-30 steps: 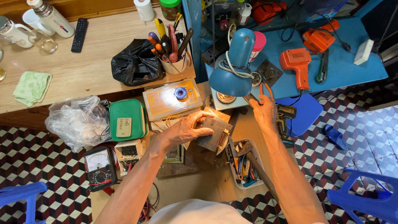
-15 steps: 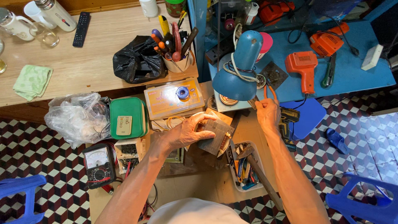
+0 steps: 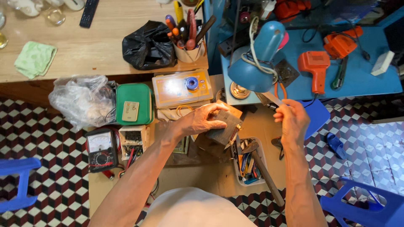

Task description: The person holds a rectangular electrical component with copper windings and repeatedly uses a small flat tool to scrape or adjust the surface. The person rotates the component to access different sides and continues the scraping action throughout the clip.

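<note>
At the centre of the frame the left hand (image 3: 205, 120) lies over a small brown block (image 3: 225, 128), fingers curled around its top and near side, clamped on it. The block rests tilted on the low bench (image 3: 198, 176), just above a tray of tools (image 3: 248, 166) with a hammer (image 3: 263, 170) lying across it. Right of centre the right hand (image 3: 291, 120) is closed on a slim metal tool (image 3: 269, 98), whose tip points up and left toward the rim of a blue lamp (image 3: 252, 63). The two hands are near each other but apart.

Left of the block sit a green case (image 3: 134, 104), a clear plastic bag (image 3: 82, 98) and a meter (image 3: 100, 148). Above the left hand is a pale box with a blue spool (image 3: 191, 83) on it. A cup of pens (image 3: 188, 52) and a black bag (image 3: 147, 44) stand on the wooden table (image 3: 75, 46) at upper left. An orange drill (image 3: 314, 69) lies on the blue table (image 3: 362, 77) at upper right.
</note>
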